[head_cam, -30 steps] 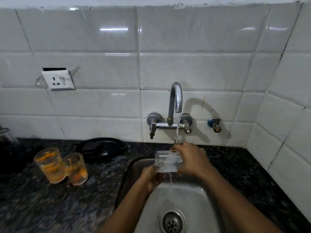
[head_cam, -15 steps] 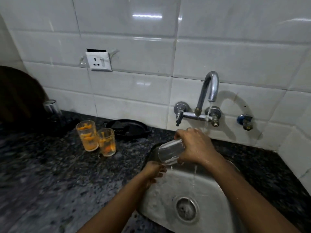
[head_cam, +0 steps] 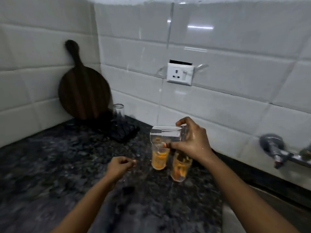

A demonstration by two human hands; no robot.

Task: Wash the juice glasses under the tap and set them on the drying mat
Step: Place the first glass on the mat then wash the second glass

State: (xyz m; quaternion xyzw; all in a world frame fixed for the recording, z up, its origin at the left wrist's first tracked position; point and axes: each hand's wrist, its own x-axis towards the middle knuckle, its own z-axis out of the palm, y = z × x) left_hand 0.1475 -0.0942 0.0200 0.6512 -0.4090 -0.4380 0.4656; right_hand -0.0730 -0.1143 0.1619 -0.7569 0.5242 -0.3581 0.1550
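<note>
White glazed tiles line the two walls in front of you, meeting in a corner at the far left, and a dark speckled stone counter [head_cam: 50, 165] runs beneath them. Your right hand [head_cam: 193, 140] grasps a clear, clean juice glass [head_cam: 165, 135] lying on its side in the air, fingers over the top and thumb underneath, its open mouth turned to the left. It hangs just above and in front of two upright clear glasses with orange juice residue [head_cam: 159, 158], which stand side by side on the counter, close together; whether they touch is hard to tell. Your left hand [head_cam: 118, 167] floats over the counter to the left of those glasses with its fingers loosely curled and nothing in them. Farther back on the left lies a dark drying mat [head_cam: 125, 133], and one clear washed glass [head_cam: 118, 110] stands at its far edge. A round dark wooden cutting board with a handle [head_cam: 83, 91] leans against the wall in the corner behind it. A white wall socket with a switch [head_cam: 180, 74] sits on the tiles above your right hand. At the right edge you see part of the chrome wall tap [head_cam: 276, 148], and a strip of the steel sink [head_cam: 244, 221] shows at the near right.
</note>
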